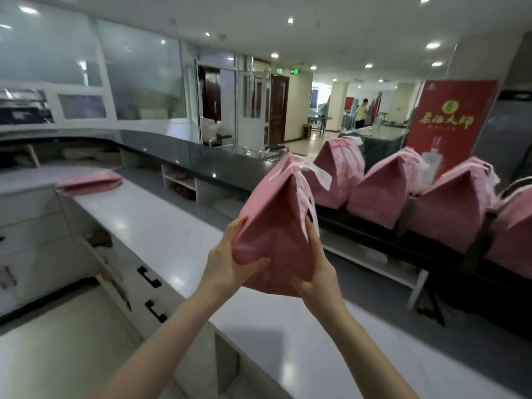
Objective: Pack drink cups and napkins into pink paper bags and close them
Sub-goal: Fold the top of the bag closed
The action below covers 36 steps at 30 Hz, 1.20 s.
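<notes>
Above the white counter (161, 226): one pink paper bag (276, 226) held in the air, tilted, its top folded to a ridge with the white handles (312, 182) hanging off it. No cups or napkins are in sight; contents cannot be checked.

Left hand (230, 260): grips the bag's lower left corner, thumb across the front face. Right hand (313, 272): wrapped round the lower right edge, fingers (309, 234) running up the side toward the handles. Neither hand is spread.

To the right, a row of closed bags (383, 188) stands on the dark ledge (374, 234). A stack of flat bags (89, 181) lies far left on the counter.

Judgement: packing and closing look done for this bag, and the step in hand is setting it away. The next move likely needs it carried right, levelled upright and seated at the near end of the row without knocking its neighbour.
</notes>
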{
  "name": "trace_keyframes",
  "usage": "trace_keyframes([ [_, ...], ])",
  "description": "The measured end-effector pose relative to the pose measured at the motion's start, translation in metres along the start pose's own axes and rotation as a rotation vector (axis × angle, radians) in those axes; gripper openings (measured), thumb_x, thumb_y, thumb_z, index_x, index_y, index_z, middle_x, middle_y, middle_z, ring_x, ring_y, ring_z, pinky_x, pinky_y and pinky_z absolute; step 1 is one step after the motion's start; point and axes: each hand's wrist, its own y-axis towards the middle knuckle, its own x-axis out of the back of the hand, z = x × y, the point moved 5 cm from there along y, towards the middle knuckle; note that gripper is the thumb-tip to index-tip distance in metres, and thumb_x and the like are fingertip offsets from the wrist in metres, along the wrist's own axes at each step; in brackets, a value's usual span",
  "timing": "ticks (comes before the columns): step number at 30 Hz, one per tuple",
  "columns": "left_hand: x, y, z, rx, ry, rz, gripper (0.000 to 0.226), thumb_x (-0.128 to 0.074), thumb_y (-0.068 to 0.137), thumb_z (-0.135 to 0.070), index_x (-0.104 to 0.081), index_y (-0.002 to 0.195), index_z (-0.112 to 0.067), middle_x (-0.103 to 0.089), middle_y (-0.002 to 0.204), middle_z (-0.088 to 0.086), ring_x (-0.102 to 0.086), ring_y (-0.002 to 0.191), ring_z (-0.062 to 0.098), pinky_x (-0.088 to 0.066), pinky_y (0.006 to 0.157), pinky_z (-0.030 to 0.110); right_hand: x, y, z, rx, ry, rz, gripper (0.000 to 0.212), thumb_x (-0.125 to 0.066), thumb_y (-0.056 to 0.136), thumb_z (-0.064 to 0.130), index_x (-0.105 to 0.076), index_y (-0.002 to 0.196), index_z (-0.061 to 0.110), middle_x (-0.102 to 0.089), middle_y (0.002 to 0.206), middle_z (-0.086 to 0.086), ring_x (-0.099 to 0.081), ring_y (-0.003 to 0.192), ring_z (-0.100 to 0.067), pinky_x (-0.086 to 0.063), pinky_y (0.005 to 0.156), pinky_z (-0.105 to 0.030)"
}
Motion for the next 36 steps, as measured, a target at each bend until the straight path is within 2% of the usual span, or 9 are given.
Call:
trace_keyframes([
  [4,0.049,0.044,0.035,0.015,-0.017,0.014,0.088,-0.084,0.062,-0.046,-0.033,0.133,-0.054,-0.061,0.113,-0.014,-0.058,0.098,-0.003,-0.046,0.070,0.006,-0.060,0.041,0.016,0.009,0.001,-0.014,0.101,-0.064,0.069,0.015,-0.013,0.141,0.064,-0.056,0.115,0.028,-0.054,0.099,0.019,-0.043,0.073,-0.001],
  [7,0.066,0.073,0.058,0.022,-0.040,0.046,0.088,-0.085,0.063,-0.043,-0.035,0.135,-0.050,-0.062,0.115,-0.011,-0.060,0.101,0.008,-0.048,0.078,0.017,-0.087,0.067,0.015,-0.011,-0.026,-0.029,0.106,-0.066,0.073,0.001,-0.013,0.142,0.063,-0.059,0.119,0.014,-0.052,0.097,0.023,-0.042,0.071,0.000],
  [11,0.070,0.105,0.088,0.021,-0.085,0.068,0.087,-0.085,0.065,-0.040,-0.036,0.136,-0.047,-0.062,0.118,-0.010,-0.060,0.104,0.009,-0.049,0.080,0.019,-0.110,0.097,0.007,-0.029,-0.109,-0.073,0.110,-0.068,0.073,-0.001,-0.011,0.139,0.066,-0.060,0.119,0.012,-0.051,0.093,0.026,-0.038,0.069,0.003],
  [16,0.057,0.151,0.122,0.033,-0.148,0.096,0.086,-0.085,0.065,-0.038,-0.037,0.136,-0.045,-0.061,0.120,-0.012,-0.059,0.106,0.007,-0.051,0.083,0.021,-0.131,0.142,-0.015,-0.054,-0.124,-0.121,0.107,-0.070,0.076,0.001,-0.014,0.136,0.069,-0.061,0.119,0.012,-0.057,0.095,0.014,-0.042,0.071,0.000],
  [20,0.044,0.201,0.147,0.009,-0.158,0.112,0.085,-0.085,0.066,-0.035,-0.038,0.136,-0.043,-0.062,0.117,-0.009,-0.060,0.103,0.006,-0.047,0.076,0.007,-0.143,0.185,-0.040,-0.049,-0.109,-0.164,0.105,-0.070,0.075,0.000,-0.016,0.142,0.061,-0.061,0.108,0.017,-0.058,0.090,0.015,-0.042,0.068,0.000],
  [23,0.029,0.244,0.160,-0.016,-0.170,0.137,0.086,-0.086,0.066,-0.031,-0.038,0.138,-0.040,-0.062,0.118,-0.006,-0.060,0.105,0.009,-0.050,0.083,0.018,-0.146,0.222,-0.056,-0.015,-0.101,-0.193,0.107,-0.072,0.075,0.000,-0.014,0.145,0.057,-0.058,0.117,0.021,-0.055,0.098,0.017,-0.041,0.075,0.001],
  [27,0.001,0.304,0.169,-0.034,-0.191,0.191,0.085,-0.086,0.067,-0.027,-0.039,0.138,-0.037,-0.062,0.117,-0.007,-0.061,0.105,0.009,-0.051,0.085,0.023,-0.139,0.272,-0.076,-0.019,-0.099,-0.256,0.104,-0.072,0.076,0.000,-0.017,0.146,0.053,-0.056,0.128,0.011,-0.057,0.106,0.001,-0.042,0.082,-0.001],
  [32,-0.031,0.368,0.182,-0.041,-0.218,0.263,0.089,-0.084,0.061,-0.036,-0.039,0.137,-0.039,-0.063,0.115,-0.009,-0.060,0.103,0.005,-0.047,0.080,0.015,-0.133,0.326,-0.105,-0.038,-0.110,-0.341,0.106,-0.072,0.073,-0.001,-0.017,0.147,0.050,-0.052,0.119,0.032,-0.052,0.099,0.023,-0.038,0.075,0.003],
  [36,-0.057,0.397,0.197,-0.010,-0.273,0.326,0.088,-0.077,0.057,-0.039,-0.040,0.137,-0.041,-0.064,0.115,-0.010,-0.061,0.104,0.003,-0.047,0.082,0.015,-0.133,0.348,-0.129,-0.113,-0.129,-0.402,0.104,-0.069,0.074,0.004,-0.014,0.144,0.058,-0.052,0.125,0.026,-0.055,0.100,0.011,-0.038,0.076,0.003],
])
